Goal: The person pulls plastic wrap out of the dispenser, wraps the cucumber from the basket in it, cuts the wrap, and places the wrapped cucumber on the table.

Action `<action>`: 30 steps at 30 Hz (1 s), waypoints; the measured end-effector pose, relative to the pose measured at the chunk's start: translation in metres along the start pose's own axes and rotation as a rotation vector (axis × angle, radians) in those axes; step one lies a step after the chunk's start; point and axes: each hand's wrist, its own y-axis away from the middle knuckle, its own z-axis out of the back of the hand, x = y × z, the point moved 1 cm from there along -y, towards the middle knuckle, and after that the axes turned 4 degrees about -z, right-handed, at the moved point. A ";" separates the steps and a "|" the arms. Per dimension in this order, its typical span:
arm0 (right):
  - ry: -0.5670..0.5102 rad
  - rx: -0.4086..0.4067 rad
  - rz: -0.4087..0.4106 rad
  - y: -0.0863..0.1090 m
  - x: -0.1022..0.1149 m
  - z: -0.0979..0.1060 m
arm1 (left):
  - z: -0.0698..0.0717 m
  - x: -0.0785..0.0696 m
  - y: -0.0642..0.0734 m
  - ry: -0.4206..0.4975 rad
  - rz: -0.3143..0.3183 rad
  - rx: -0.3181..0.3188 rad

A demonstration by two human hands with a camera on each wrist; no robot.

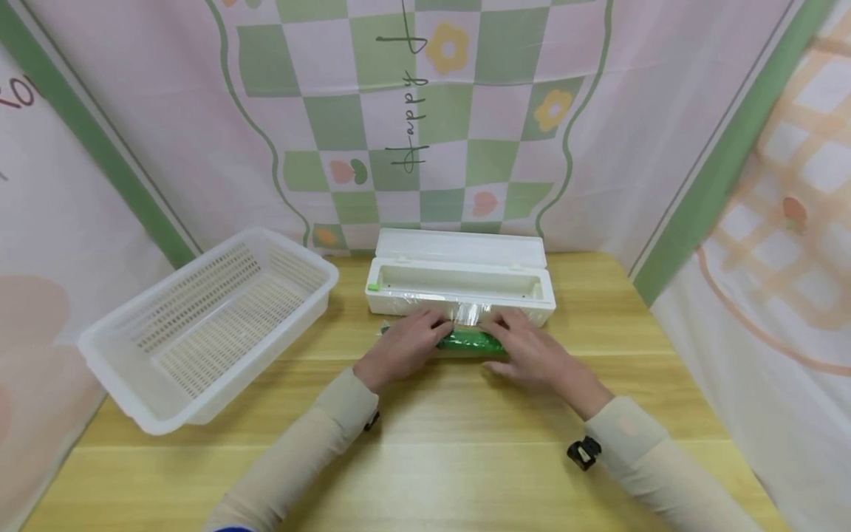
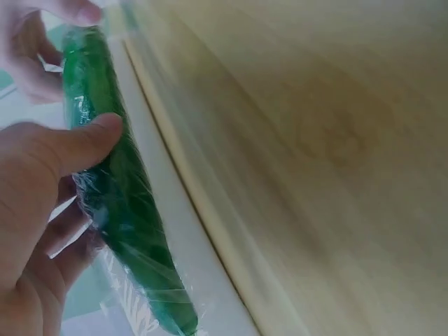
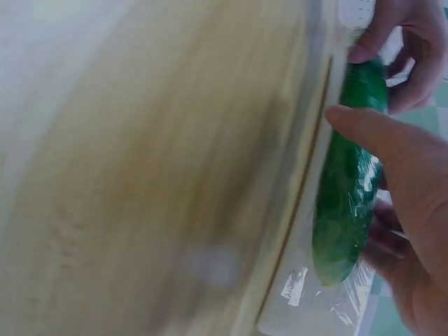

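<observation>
A green cucumber [image 1: 470, 340] in clear plastic wrap [image 1: 467, 315] lies crosswise between both hands, just in front of a white wrap dispenser box [image 1: 388, 301]. My left hand [image 1: 408, 343] grips its left part; in the left wrist view the thumb lies over the cucumber [image 2: 133, 210] and the fingers sit behind it. Toward the other end, my right hand [image 1: 532, 353] holds it, thumb across the near side of the cucumber [image 3: 343, 203] and fingers on the far side. A sheet of film stretches from the cucumber up to the box's front.
The dispenser's lid [image 1: 459, 247] stands open at the back, with a small green piece [image 1: 374, 287] at the box's left corner. A white slotted plastic basket [image 1: 166, 421] rests on the wooden table [image 1: 452, 473] at the left. Printed curtains [image 1: 445, 111] surround the table.
</observation>
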 end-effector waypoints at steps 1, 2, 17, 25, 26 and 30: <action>0.006 -0.017 -0.002 0.000 0.000 -0.001 | 0.001 0.000 0.000 -0.003 0.002 0.007; 0.008 -0.031 0.001 -0.001 -0.001 -0.002 | 0.001 0.000 -0.001 -0.003 0.005 0.013; -0.030 -0.082 0.054 -0.008 -0.009 0.010 | 0.004 0.007 0.000 0.095 0.109 -0.039; 0.024 -0.123 0.068 -0.008 -0.009 0.012 | 0.003 0.010 0.000 -0.013 0.120 -0.074; 0.038 -0.139 0.066 -0.008 -0.010 0.011 | 0.004 0.010 -0.001 -0.021 0.119 -0.074; 0.094 -0.206 0.055 -0.009 -0.011 0.009 | 0.007 0.010 -0.002 -0.044 0.112 -0.070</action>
